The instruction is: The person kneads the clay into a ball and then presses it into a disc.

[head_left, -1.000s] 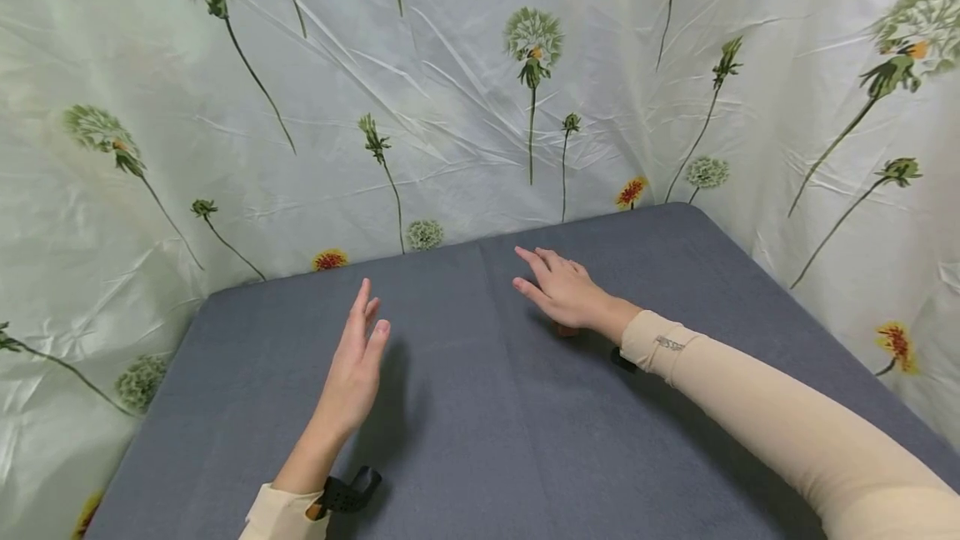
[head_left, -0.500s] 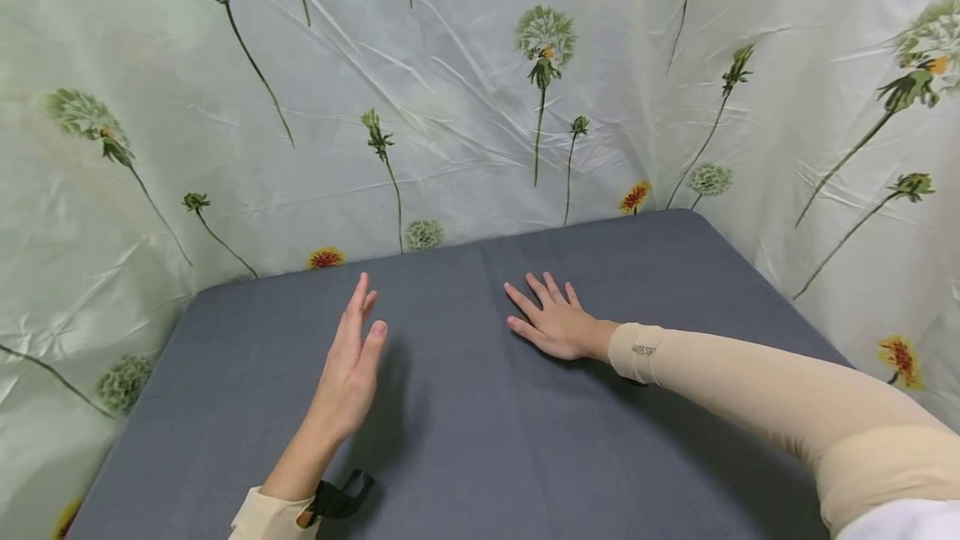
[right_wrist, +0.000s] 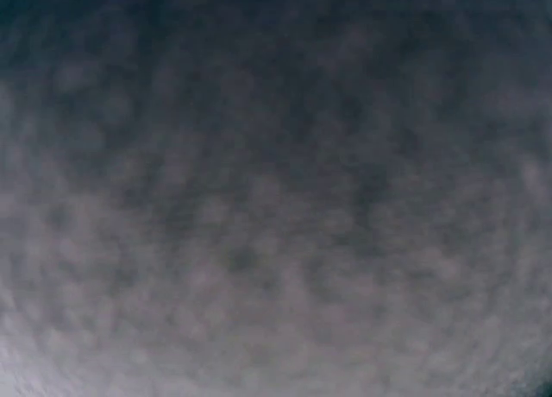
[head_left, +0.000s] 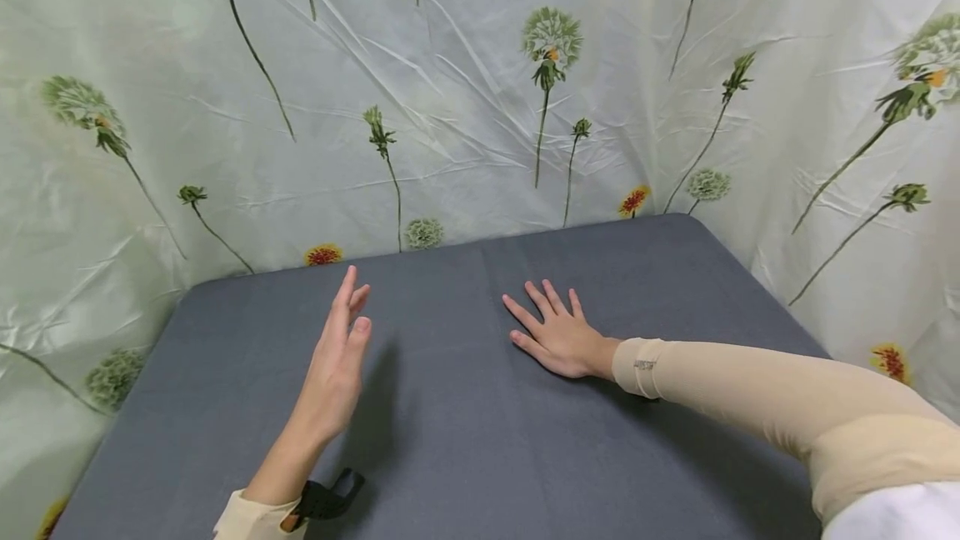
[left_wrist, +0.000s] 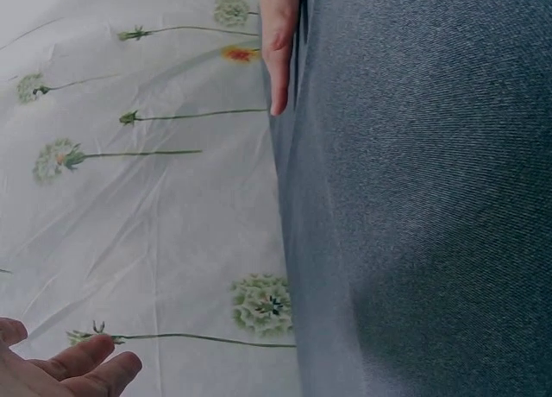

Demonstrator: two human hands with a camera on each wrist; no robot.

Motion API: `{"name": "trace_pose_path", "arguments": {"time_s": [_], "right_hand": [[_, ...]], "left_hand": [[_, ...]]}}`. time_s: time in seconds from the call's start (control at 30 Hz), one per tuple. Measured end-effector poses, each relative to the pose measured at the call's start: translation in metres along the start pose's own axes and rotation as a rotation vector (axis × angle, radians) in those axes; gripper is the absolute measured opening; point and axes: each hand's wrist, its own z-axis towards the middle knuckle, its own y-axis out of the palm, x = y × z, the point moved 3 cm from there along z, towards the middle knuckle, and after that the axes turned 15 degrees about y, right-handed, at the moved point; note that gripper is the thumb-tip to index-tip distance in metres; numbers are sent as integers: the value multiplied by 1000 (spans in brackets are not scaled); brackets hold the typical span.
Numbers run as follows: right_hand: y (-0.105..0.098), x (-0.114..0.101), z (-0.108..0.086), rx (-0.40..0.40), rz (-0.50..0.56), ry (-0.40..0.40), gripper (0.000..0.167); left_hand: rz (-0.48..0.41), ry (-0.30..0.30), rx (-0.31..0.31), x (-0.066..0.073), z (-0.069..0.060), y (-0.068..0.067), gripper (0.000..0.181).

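My right hand (head_left: 562, 340) lies palm down on the grey cloth-covered table (head_left: 465, 440), fingers straight and spread. Whatever lies beneath its palm is hidden, and the right wrist view is only a dark blur. To the left, my left hand (head_left: 332, 373) is raised above the table on its edge, with straight fingers pointing away and the thumb apart. It holds nothing, and its shadow falls on the cloth. In the left wrist view, fingertips of that left hand (left_wrist: 82, 371) show at the lower left, and the right hand (left_wrist: 280, 47) appears at the top.
A pale curtain (head_left: 465, 148) printed with dandelions hangs behind the table and along its sides. A black wrist camera mount (head_left: 330, 497) sits at the left wrist. Beige sleeves (head_left: 720, 377) cover the forearms.
My right hand has come down from above the table and flattened with fingers spread. A small reddish-brown patch seen under it a second ago is out of sight. The left hand has shifted slightly left.
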Motion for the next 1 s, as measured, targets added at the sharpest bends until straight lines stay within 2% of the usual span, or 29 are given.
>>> {"name": "trace_pose_path", "arguments": {"time_s": [0.43, 0.67, 0.87, 1.0], "right_hand": [[-1, -7, 3, 2, 3, -6, 69], [-2, -6, 8, -53, 99, 34, 79], [-25, -9, 8, -96, 203, 53, 81], [-53, -9, 6, -36, 239, 50, 78]], "left_hand": [[-17, 4, 5, 2, 2, -4, 62], [-3, 7, -19, -4, 2, -4, 63], [22, 1, -35, -7, 1, -8, 64], [82, -13, -47, -10, -1, -13, 65]]}}
